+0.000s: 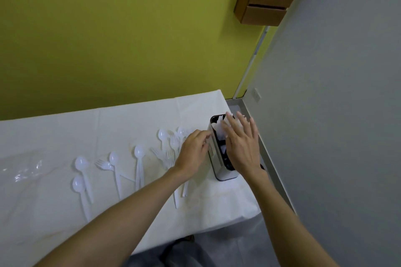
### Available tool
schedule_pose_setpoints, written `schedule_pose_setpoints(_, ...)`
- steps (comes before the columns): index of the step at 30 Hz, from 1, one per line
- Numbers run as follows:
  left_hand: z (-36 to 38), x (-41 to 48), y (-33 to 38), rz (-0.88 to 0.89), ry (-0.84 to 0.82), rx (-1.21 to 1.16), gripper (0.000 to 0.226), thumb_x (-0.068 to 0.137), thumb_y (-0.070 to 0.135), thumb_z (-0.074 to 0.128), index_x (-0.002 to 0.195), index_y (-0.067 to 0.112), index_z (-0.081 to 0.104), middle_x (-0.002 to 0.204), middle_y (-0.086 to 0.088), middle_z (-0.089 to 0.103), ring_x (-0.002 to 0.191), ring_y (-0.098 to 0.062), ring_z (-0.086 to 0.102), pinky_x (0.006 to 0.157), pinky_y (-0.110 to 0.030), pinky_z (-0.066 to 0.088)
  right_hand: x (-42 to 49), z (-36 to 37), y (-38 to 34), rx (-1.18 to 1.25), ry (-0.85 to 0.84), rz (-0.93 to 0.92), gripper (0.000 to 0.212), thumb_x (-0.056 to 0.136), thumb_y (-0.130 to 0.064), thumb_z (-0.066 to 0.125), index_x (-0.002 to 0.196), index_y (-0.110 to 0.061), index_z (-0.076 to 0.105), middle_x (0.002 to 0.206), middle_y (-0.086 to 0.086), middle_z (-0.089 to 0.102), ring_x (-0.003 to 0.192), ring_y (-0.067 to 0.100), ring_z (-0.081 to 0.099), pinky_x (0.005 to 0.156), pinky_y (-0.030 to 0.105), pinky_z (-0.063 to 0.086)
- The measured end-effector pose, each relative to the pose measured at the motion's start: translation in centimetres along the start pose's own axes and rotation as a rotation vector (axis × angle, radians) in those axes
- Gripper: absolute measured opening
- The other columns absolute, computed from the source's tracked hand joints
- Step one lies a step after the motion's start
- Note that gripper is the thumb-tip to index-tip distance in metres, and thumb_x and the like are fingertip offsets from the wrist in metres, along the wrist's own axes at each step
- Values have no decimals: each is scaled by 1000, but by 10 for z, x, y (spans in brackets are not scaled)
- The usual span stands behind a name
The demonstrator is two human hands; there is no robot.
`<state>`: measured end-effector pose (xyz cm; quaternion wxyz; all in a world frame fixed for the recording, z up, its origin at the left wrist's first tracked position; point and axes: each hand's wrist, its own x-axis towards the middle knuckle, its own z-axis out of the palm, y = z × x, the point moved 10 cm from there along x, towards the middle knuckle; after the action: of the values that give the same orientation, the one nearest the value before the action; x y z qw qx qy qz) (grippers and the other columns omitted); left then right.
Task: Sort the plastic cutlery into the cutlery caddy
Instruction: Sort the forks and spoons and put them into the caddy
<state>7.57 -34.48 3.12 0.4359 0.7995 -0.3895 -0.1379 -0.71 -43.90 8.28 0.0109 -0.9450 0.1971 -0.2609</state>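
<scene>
White-clothed table (65, 212): cutlery caddy (219, 165) near its right edge, loose spoons and forks (138, 158) left of it, light, slick, bendy, so pinch mid-handle; left hand (193, 154) pinches something white, right hand (243, 143) splayed over caddy.

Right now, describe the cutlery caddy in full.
The cutlery caddy is a narrow upright box with pale sides and a dark rim, divided inside into dark compartments. It stands near the table's right edge. White plastic pieces stick up from its far end. The right hand hovers flat over its top; the left hand is at its left side.
</scene>
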Motion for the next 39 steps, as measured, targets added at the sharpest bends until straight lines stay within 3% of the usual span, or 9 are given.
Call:
schedule_pose_setpoints(7, -56, -47, -83, -191, 107, 89, 30, 91, 4, 56, 118, 15, 62, 117, 3, 61, 112, -14, 51, 89, -15, 34, 8, -13, -54, 198, 155, 0, 50, 85, 7, 41, 131, -6, 57, 145, 11, 49, 140, 26, 36, 119, 50, 19)
schedule_pose_setpoints(11, -91, -97, -138, -325, 157, 162, 31, 91, 3, 54, 118, 15, 61, 118, 3, 60, 117, -15, 47, 93, -12, 31, -12, 46, -128, 363, -118, -215, 44, 78, 4, 47, 115, -6, 67, 127, 12, 63, 119, 24, 49, 107, 42, 39)
schedule_pose_setpoints(14, -126, -144, -173, -419, 242, 230, 33, 89, 0, 55, 118, 14, 61, 119, 1, 59, 117, -17, 47, 100, -27, 41, -46, 105, -181, 379, -399, -302, 44, 69, 9, 66, 109, -9, 72, 120, 12, 68, 110, 30, 62, 90, 45, 54)
schedule_pose_setpoints(17, -152, -187, -202, -513, 294, 390, 41, 89, 2, 59, 129, 9, 55, 137, -8, 51, 130, -25, 44, 107, -40, 41, -80, 147, -232, 332, -609, -439, 50, 76, 2, 69, 123, -14, 64, 137, 13, 57, 124, 35, 55, 103, 49, 47)
schedule_pose_setpoints(21, -151, -218, -237, -547, 95, 530, 64, 94, 25, 56, 149, 11, 25, 158, -4, 10, 146, -19, 8, 115, -36, 14, -98, 171, -276, 277, -696, -543, 50, 96, -22, 55, 144, -23, 40, 157, 14, 29, 145, 37, 24, 115, 50, 13)
schedule_pose_setpoints(27, -129, -205, -253, -471, -203, 572, 77, 85, 56, 2, 151, 17, 3, 155, 1, -19, 144, -18, -18, 115, -38, -4, -101, 190, -266, 196, -709, -462, 55, 95, -23, 57, 147, -18, 38, 152, 14, 38, 141, 38, 33, 114, 52, 22)
schedule_pose_setpoints(29, -122, -190, -255, -452, -260, 555, 69, 92, 54, 7, 151, 20, -5, 155, 1, -25, 143, -18, -24, 119, -40, -4, -99, 189, -252, 202, -707, -418, 55, 97, -22, 54, 148, -18, 36, 153, 13, 38, 142, 34, 32, 114, 46, 16)
schedule_pose_setpoints(36, -118, -160, -241, -414, -206, 455, 62, 102, 33, 33, 152, 26, -3, 159, 3, -17, 146, -15, -17, 120, -45, 3, -92, 176, -230, 168, -661, -368, 48, 95, -35, 35, 135, -16, 53, 139, 9, 55, 130, 33, 50, 110, 50, 34)
schedule_pose_setpoints(39, -136, -167, -237, -422, -27, 533, 53, 98, 24, 47, 148, 16, 30, 158, -12, 15, 147, -27, 14, 118, -45, 17, -84, 169, -219, 201, -591, -224, 38, 91, -31, 47, 120, -12, 62, 124, 6, 63, 120, 31, 56, 104, 46, 43)
